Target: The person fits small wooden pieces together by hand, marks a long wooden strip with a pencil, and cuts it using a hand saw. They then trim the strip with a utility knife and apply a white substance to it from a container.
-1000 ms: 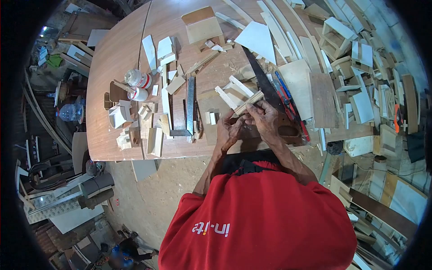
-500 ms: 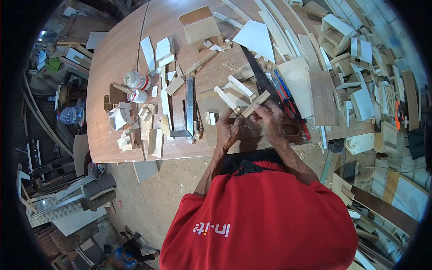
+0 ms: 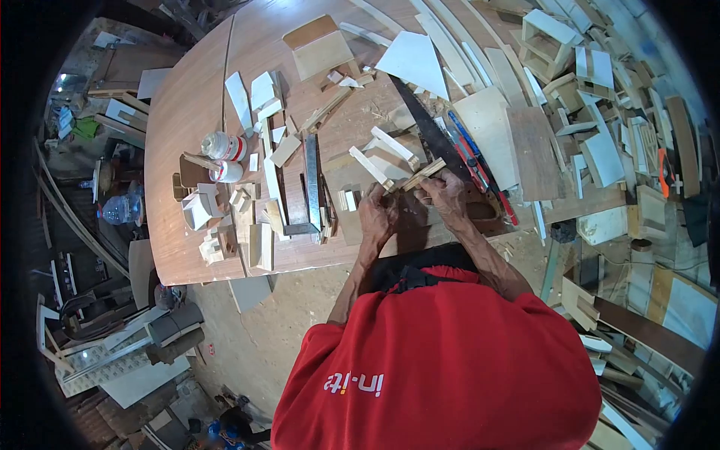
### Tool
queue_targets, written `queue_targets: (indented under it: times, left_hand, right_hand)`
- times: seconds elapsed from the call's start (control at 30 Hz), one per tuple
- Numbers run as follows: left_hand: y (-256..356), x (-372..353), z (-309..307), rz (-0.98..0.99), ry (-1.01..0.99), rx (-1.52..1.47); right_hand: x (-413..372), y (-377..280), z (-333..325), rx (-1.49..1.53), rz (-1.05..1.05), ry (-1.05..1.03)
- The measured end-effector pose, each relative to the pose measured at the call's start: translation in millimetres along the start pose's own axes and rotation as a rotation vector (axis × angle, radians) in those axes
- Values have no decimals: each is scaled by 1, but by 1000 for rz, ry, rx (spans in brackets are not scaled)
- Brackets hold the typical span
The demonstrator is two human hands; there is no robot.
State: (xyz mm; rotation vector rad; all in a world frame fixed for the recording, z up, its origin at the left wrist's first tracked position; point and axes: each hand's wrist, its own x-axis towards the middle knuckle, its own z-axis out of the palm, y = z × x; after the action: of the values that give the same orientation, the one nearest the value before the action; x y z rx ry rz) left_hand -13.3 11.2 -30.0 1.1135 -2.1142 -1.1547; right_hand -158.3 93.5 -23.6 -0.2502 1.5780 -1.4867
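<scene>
A short pale wooden stick (image 3: 421, 174) lies slanted between my two hands, just above the brown tabletop (image 3: 187, 105). My right hand (image 3: 448, 196) pinches its right part with thumb and fingers. My left hand (image 3: 377, 212) is closed around its lower left end, fingers curled. Just beyond the stick stand two white wooden slats (image 3: 382, 154) on a small light board. A dark handsaw (image 3: 427, 135) lies diagonally behind my right hand, its wooden handle partly hidden by my wrist.
A steel square (image 3: 312, 184) lies left of my hands among several small wood blocks (image 3: 247, 217). Two white glue bottles (image 3: 223, 154) stand further left. Red and blue tools (image 3: 480, 169) and a heap of offcuts (image 3: 585, 97) fill the right side.
Both hands and the stick shifted slightly up and left in the view. The stick stays held between them at nearly the same slant.
</scene>
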Motion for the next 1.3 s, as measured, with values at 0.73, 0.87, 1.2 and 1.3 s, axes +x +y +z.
queue_targets:
  times: [0.73, 0.87, 1.2, 1.3]
  left_hand:
    - [0, 2, -16, -34, -76, -19]
    - [-3, 2, -17, -59, -122, -96]
    - [6, 7, -19, -106, -201, -245]
    - [0, 7, -15, -3, -141, -145]
  right_hand:
    - [0, 8, 2, 104, 84, -185]
    - [-3, 4, 2, 103, 48, -188]
    - [-2, 2, 2, 166, 44, -210]
    - [-2, 3, 2, 180, 61, -216]
